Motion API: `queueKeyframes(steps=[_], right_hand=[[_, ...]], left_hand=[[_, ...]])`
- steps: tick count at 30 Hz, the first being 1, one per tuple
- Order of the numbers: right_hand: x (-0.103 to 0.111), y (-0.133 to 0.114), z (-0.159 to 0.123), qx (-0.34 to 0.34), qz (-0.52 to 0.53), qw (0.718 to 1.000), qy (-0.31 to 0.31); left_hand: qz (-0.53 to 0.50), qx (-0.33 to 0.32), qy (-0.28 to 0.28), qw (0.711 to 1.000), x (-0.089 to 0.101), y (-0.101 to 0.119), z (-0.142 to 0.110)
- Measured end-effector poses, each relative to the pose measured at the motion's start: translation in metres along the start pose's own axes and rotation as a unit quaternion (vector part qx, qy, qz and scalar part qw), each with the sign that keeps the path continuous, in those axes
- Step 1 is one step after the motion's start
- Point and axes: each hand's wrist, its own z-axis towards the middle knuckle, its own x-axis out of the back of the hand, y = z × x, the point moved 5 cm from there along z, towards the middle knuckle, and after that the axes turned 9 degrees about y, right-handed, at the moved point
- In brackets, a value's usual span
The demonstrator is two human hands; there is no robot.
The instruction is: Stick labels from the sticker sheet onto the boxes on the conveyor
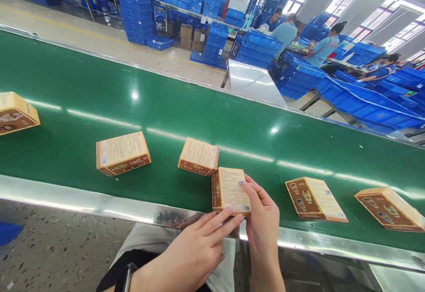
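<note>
A small cream and brown carton (232, 188) rests on the green conveyor belt close to its near edge, its printed cream face up. My right hand (264, 210) grips its right side, thumb on the printed face and fingers behind the far right corner. My left hand (207, 243), with a dark watch at the wrist, reaches in from the lower left. Its fingers are stretched out and touch the carton's near edge; the thumb is mostly hidden. Another carton (199, 155) sits just behind, its corner touching or nearly touching the held one.
More cartons lie along the belt (83, 79): one at left (123, 152), one at far left (20, 112), one at right (315, 199) and one at far right (392, 208). A metal rail (133, 208) borders the near side. Beyond are stacked blue crates (134, 8) and several seated people.
</note>
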Motion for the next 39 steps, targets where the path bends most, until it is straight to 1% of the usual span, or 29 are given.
queueKeyframes(steps=[3, 5, 9, 12, 13, 15, 16, 17, 18, 19, 20, 21, 22, 23, 24, 26, 28, 30, 32, 34, 37, 39], right_hand=[[0.005, -0.005, 0.004, 0.035, -0.039, 0.999, 0.005], [0.008, -0.011, 0.005, 0.065, -0.093, 0.994, 0.008], [0.017, -0.025, 0.013, 0.112, -0.235, 0.965, 0.032], [0.023, -0.034, 0.030, 0.131, -0.289, 0.948, 0.032], [0.023, -0.038, 0.037, 0.151, -0.303, 0.940, 0.027], [0.017, -0.049, 0.047, 0.223, -0.321, 0.920, 0.009], [0.009, -0.056, 0.050, 0.269, -0.322, 0.907, -0.015], [-0.001, -0.061, 0.051, 0.314, -0.323, 0.891, -0.057], [-0.013, -0.065, 0.049, 0.355, -0.326, 0.869, -0.114], [-0.028, -0.066, 0.046, 0.385, -0.336, 0.840, -0.181], [-0.042, -0.066, 0.042, 0.404, -0.355, 0.807, -0.245], [-0.055, -0.065, 0.038, 0.414, -0.380, 0.774, -0.293], [-0.066, -0.064, 0.034, 0.418, -0.409, 0.744, -0.322], [-0.075, -0.063, 0.031, 0.419, -0.439, 0.723, -0.329], [-0.082, -0.063, 0.028, 0.420, -0.466, 0.709, -0.323], [-0.089, -0.065, 0.018, 0.421, -0.499, 0.693, -0.305], [-0.087, -0.066, 0.005, 0.431, -0.509, 0.684, -0.296], [-0.077, -0.069, -0.012, 0.466, -0.495, 0.673, -0.291], [-0.061, -0.073, -0.032, 0.526, -0.446, 0.667, -0.284], [-0.046, -0.075, -0.052, 0.579, -0.371, 0.661, -0.301], [-0.027, -0.071, -0.074, 0.618, -0.291, 0.656, -0.321], [-0.020, -0.066, -0.080, 0.627, -0.276, 0.660, -0.308]], left_hand=[[-0.001, -0.005, 0.001, 1.000, -0.006, 0.002, 0.003], [0.000, -0.009, -0.002, 1.000, -0.010, 0.003, 0.005], [-0.005, -0.018, -0.008, 1.000, -0.012, 0.005, 0.014], [-0.026, -0.020, -0.014, 0.999, -0.008, 0.005, 0.023], [-0.039, -0.020, -0.014, 0.999, -0.006, 0.005, 0.025], [-0.077, -0.020, -0.012, 0.997, -0.001, 0.005, 0.024], [-0.105, -0.019, -0.008, 0.994, 0.000, 0.005, 0.021], [-0.142, -0.010, -0.005, 0.990, 0.002, 0.005, 0.017], [-0.185, 0.013, -0.006, 0.983, 0.003, 0.004, 0.011], [-0.226, 0.052, -0.010, 0.973, 0.003, 0.002, 0.005], [-0.260, 0.111, -0.020, 0.959, 0.003, -0.002, -0.002], [-0.279, 0.178, -0.030, 0.943, 0.004, -0.006, -0.009], [-0.288, 0.245, -0.037, 0.925, 0.005, -0.011, -0.015], [-0.293, 0.304, -0.040, 0.905, 0.008, -0.015, -0.020], [-0.300, 0.352, -0.035, 0.886, 0.013, -0.018, -0.024], [-0.332, 0.415, -0.019, 0.847, 0.022, -0.023, -0.026], [-0.368, 0.443, -0.003, 0.817, 0.029, -0.025, -0.026], [-0.386, 0.453, 0.011, 0.803, 0.031, -0.026, -0.025], [-0.381, 0.458, 0.027, 0.803, 0.031, -0.026, -0.026], [-0.365, 0.460, 0.044, 0.808, 0.029, -0.026, -0.028], [-0.353, 0.451, 0.064, 0.818, 0.026, -0.026, -0.028], [-0.355, 0.439, 0.069, 0.822, 0.025, -0.025, -0.027]])
